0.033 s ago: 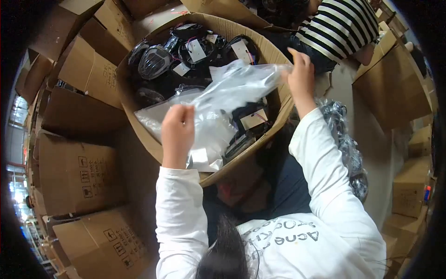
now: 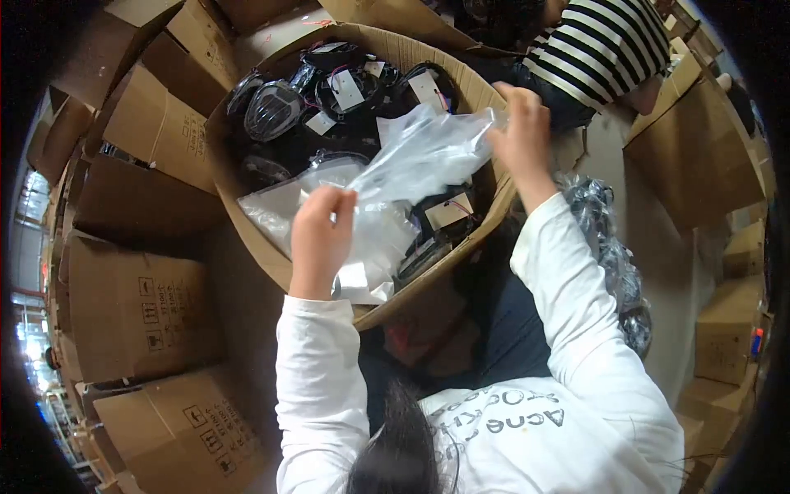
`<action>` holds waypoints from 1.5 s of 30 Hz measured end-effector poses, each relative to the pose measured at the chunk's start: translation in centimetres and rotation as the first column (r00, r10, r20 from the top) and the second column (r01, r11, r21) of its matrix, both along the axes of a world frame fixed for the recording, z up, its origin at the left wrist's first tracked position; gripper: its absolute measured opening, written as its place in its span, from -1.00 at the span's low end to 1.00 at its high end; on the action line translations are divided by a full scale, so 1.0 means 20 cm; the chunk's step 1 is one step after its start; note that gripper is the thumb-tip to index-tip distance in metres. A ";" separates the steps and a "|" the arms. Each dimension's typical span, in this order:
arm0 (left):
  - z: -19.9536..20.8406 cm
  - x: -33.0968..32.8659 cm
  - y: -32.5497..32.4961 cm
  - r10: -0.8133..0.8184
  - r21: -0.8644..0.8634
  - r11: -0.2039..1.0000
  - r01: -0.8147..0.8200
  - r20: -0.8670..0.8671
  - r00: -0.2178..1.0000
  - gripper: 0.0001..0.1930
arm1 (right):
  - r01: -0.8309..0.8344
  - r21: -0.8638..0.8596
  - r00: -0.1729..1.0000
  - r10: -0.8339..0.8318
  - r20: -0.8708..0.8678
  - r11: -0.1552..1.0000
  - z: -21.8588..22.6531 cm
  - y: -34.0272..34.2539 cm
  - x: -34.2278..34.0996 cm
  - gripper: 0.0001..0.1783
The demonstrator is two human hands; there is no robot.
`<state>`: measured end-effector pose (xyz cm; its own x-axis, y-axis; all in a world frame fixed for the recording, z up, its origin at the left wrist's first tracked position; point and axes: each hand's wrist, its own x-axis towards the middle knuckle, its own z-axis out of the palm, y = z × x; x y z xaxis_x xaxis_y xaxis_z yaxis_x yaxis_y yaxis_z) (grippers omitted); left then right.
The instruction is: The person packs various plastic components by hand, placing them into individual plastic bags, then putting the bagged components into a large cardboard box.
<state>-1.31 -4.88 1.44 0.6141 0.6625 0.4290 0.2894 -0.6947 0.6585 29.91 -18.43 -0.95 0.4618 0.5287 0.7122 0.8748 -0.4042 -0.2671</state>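
Observation:
A clear plastic bag (image 2: 432, 156) is stretched between my hands over a large open carton (image 2: 271, 262). My left hand (image 2: 322, 235) is closed on the bag's near-left end, fingers pinched together. At the other end, my right hand (image 2: 524, 136) grips the bag near the carton's right rim, with the fingertips partly hidden. Below the held bag lies a pile of more clear bags (image 2: 374, 235) on the carton's contents. Around it are several dark bagged items with wires and white cards, among them a rounded black one (image 2: 274, 111) at the back left.
Brown cartons (image 2: 144, 309) line the left side, and more cartons (image 2: 699, 156) stand on the right. Dark bagged items (image 2: 613, 255) lie on the floor beside my right forearm. A person in a striped top (image 2: 605, 53) bends over at the back right.
My left hand has moved slightly right and my right hand slightly left, so they are closer together. The plastic bag between them hangs a little slacker.

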 end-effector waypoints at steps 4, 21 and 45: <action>-0.04 0.02 0.01 -0.121 -0.089 0.989 0.121 -0.004 0.993 -0.81 | -0.385 -0.467 0.923 0.321 -0.214 0.796 0.08 0.03 -0.33 -0.84; -0.62 0.55 1.44 0.468 -0.125 0.838 -0.532 -0.337 0.817 -0.14 | -0.581 -0.243 0.476 0.082 -0.876 0.777 -0.01 0.21 -0.31 -0.58; 0.02 0.53 0.62 0.312 0.510 0.844 -0.167 -0.214 0.926 -0.75 | -0.414 -0.074 0.421 0.119 -0.899 0.907 -0.08 0.22 -0.12 -0.21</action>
